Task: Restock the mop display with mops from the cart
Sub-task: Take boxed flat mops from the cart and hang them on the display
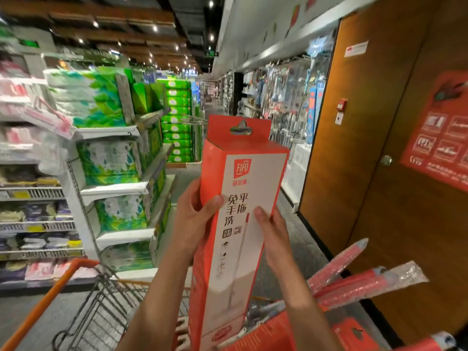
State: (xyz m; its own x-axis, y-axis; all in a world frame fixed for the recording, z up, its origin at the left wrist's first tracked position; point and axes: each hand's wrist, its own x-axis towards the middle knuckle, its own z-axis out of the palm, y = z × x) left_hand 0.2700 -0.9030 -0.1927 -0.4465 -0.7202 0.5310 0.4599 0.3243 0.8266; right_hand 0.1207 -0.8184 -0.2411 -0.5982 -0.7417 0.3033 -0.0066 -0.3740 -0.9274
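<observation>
In a supermarket aisle, above the orange cart point(48, 292), the left hand point(195, 219) grips the tall red mop box point(235, 224) and the right hand point(272, 236) presses flat fingers on its front, so this long upright box may tip or slip.

Orange-handled wire shopping cart point(83, 300) on grey floor point(298, 239), loaded with red plastic-wrapped mop handles point(364, 287) and orange cardboard boxes point(268, 335).
</observation>
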